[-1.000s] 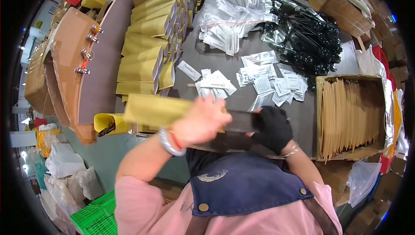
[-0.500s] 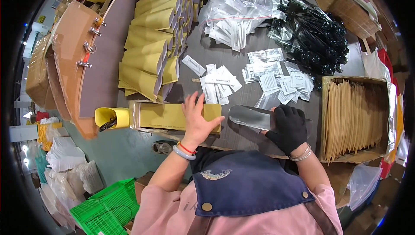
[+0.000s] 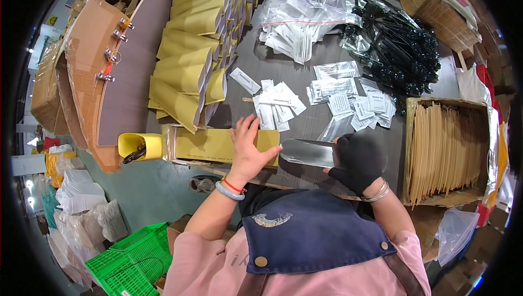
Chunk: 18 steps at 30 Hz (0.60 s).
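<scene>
My bare left hand (image 3: 248,146) lies with fingers spread on a long yellow paper packet or stack of packets (image 3: 204,144), held in a narrow tray at the table's front edge. In a black fingerless glove, my right hand (image 3: 359,159) is closed on a clear, shiny, rounded plastic piece (image 3: 308,153), whose exact kind I cannot make out. Its free end points left and comes close to my left thumb and the right end of the yellow packet. Beyond my hands lie white flat sachets (image 3: 278,102) and silvery-white sachets (image 3: 354,100).
Open yellow paper bags (image 3: 188,67) stand in rows at the left. A clear bag of white packets (image 3: 299,23) and black wrapped sticks (image 3: 403,51) lie at the back. A carton of brown paper envelopes (image 3: 447,151) stands right; a yellow cup (image 3: 140,147) sits left.
My right hand has moved slightly left with the clear plastic piece, bringing its tip near my left thumb. The left hand has stayed nearly still on the yellow packet.
</scene>
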Each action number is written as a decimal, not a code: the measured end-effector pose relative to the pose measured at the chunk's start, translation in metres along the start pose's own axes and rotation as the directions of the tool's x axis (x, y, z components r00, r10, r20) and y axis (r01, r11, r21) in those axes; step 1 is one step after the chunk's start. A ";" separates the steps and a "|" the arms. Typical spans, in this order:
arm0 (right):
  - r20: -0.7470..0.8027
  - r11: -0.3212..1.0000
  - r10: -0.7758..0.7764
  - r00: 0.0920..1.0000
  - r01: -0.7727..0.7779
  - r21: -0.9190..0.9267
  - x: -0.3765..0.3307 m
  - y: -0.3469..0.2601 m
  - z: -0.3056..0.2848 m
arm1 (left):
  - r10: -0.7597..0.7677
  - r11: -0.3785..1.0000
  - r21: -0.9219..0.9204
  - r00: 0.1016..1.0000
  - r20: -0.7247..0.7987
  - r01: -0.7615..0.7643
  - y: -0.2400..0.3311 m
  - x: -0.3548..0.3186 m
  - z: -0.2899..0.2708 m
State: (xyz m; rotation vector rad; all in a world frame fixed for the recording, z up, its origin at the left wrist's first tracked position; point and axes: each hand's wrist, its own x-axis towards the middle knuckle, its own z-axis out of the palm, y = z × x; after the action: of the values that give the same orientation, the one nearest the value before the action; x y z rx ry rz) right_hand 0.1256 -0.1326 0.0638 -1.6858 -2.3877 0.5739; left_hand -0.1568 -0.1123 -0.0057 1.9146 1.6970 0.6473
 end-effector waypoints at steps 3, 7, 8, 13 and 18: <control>0.005 1.000 0.005 1.000 -0.005 -0.011 0.001 0.001 -0.002 | -0.004 0.999 -0.038 1.000 0.015 0.005 0.000 0.002 -0.002; 0.041 0.999 0.043 0.998 -0.043 -0.007 0.002 -0.001 -0.004 | -0.017 0.999 -0.047 1.000 0.022 0.018 -0.001 0.002 -0.002; 0.044 1.000 0.028 0.999 -0.028 0.001 0.003 -0.001 -0.003 | -0.021 0.999 -0.040 0.999 0.024 0.022 -0.001 0.001 -0.002; 0.083 1.000 0.025 0.996 -0.025 0.002 0.009 -0.006 0.003 | -0.031 0.999 -0.040 0.999 0.035 0.033 0.001 0.001 -0.003; -0.011 0.983 -0.162 0.987 0.163 0.087 0.044 -0.036 0.048 | 0.015 1.000 -0.021 0.995 0.103 -0.013 0.001 0.008 -0.007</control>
State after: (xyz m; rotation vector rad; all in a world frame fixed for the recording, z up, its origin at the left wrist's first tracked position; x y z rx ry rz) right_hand 0.0627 -0.1124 0.0305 -1.4387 -2.4296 0.6377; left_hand -0.1596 -0.1043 0.0011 1.9140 1.6086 0.5588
